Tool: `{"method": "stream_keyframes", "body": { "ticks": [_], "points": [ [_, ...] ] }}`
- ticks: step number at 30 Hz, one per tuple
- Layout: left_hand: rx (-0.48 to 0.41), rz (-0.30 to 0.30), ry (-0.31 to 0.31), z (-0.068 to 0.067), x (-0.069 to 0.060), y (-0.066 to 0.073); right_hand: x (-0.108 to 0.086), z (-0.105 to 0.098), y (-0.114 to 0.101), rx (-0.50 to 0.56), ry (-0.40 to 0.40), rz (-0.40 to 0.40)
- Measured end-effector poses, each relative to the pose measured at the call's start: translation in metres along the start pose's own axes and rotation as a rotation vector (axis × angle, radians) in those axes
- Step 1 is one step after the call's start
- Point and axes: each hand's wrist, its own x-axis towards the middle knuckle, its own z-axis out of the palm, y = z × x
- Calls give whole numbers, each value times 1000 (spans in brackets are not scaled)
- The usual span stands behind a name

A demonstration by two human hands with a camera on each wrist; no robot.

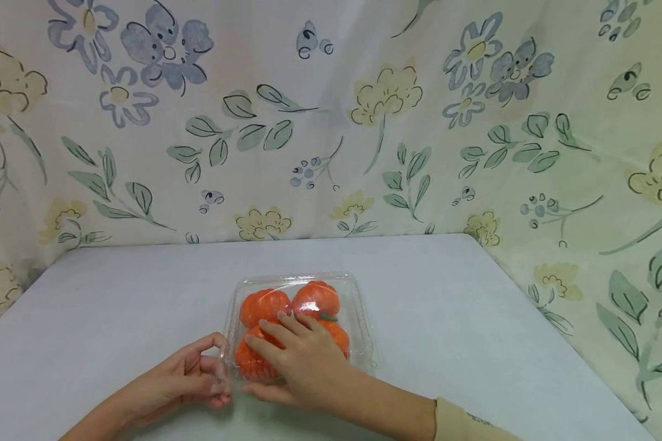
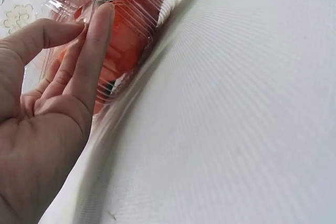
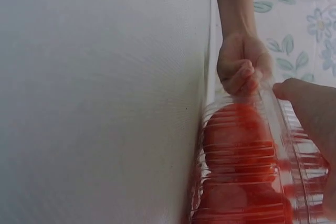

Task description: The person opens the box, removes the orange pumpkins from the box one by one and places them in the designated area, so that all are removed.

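A clear plastic box (image 1: 361,331) with a lid stands on the table, holding several orange-red pumpkin-like items (image 1: 315,298), one with a green stem. My left hand (image 1: 171,383) is at the box's left edge, thumb and fingertips pinching the rim, as the left wrist view (image 2: 58,103) also shows. My right hand (image 1: 309,361) lies over the front of the lid with its fingers spread, the thumb near the front edge. In the right wrist view the ribbed side of the box (image 3: 236,156) shows the red items through it, and the right thumb (image 3: 304,98) is near the rim.
The box rests on a table with a white cover (image 1: 447,294). Behind and beside it hangs a cloth (image 1: 320,122) printed with flowers and leaves. A beige sleeve (image 1: 463,422) covers the right forearm.
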Motion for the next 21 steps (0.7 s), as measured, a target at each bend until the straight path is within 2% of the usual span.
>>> {"method": "stream_keyframes", "body": {
  "ticks": [3, 12, 15, 21],
  "points": [
    [16, 8, -1, 0, 0, 0, 0, 0, 0, 10, -8, 2],
    [-14, -4, -25, -3, -3, 4, 1, -2, 2, 22, -40, -6],
    [26, -30, 18, -2, -4, 9, 1, -3, 3, 28, -34, -13],
    [221, -110, 191, 2, -5, 19, 0, -5, 5, 63, -33, -24]
  ]
}}
